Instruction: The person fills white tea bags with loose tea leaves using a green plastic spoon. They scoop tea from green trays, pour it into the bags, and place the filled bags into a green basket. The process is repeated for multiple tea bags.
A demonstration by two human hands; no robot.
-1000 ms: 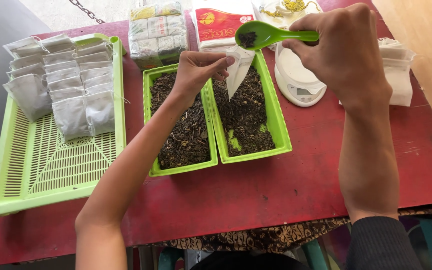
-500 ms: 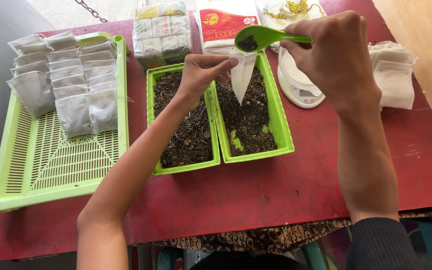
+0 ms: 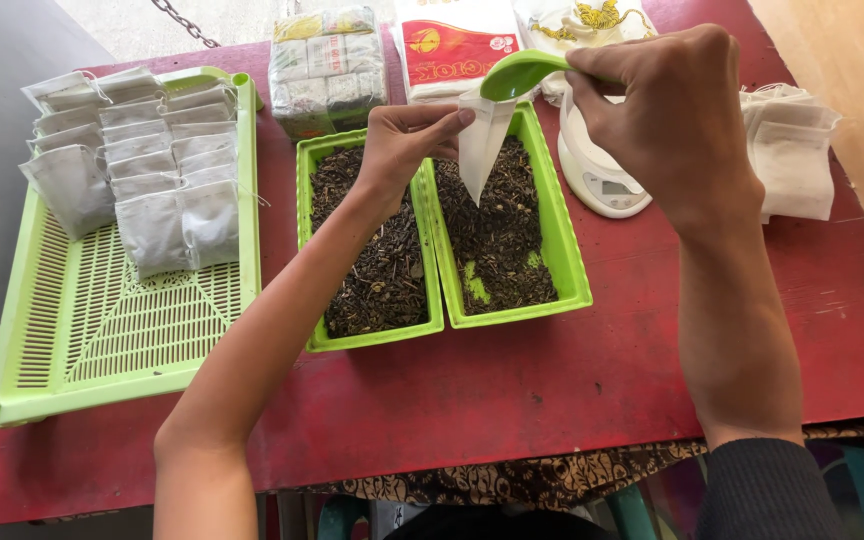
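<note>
1. A red worktop [image 3: 572, 380] carries everything here; a patterned cloth hangs at its near edge, with grey floor to the left and pale floor to the right.
2. One small white paper bag [image 3: 480, 145] hangs mouth-up over the right-hand green tub, above the loose dark tea leaves.
3. The left hand [image 3: 402, 140] pinches the bag's upper edge, fingers [image 3: 447, 122] closed on the paper.
4. One green plastic scoop [image 3: 517, 73] sits tipped at the bag's mouth, its bowl touching the rim.
5. The right hand [image 3: 672, 120] grips the scoop's handle, fingers curled tight around it; the handle itself is hidden in the fist.
6. Two green rectangular tubs stand side by side, touching: the left tub [image 3: 370, 335] and the right tub [image 3: 512, 305], both holding dark leaves. Bare green bottom shows in the right one.
7. One white kitchen scale [image 3: 602, 180] stands just beside the right tub, partly behind the right hand.
8. One heap of empty white bags [image 3: 792, 150] lies to the right of the scale.
9. One large green slatted tray [image 3: 112, 330] lies well to the left; filled white bags [image 3: 142, 160] overlap in two rows at its far end, too overlapped to count exactly.
10. At the far edge: one wrapped block of packets [image 3: 327, 65], one red-and-white packet [image 3: 452, 45], and one clear bag with yellow print [image 3: 582, 20].
</note>
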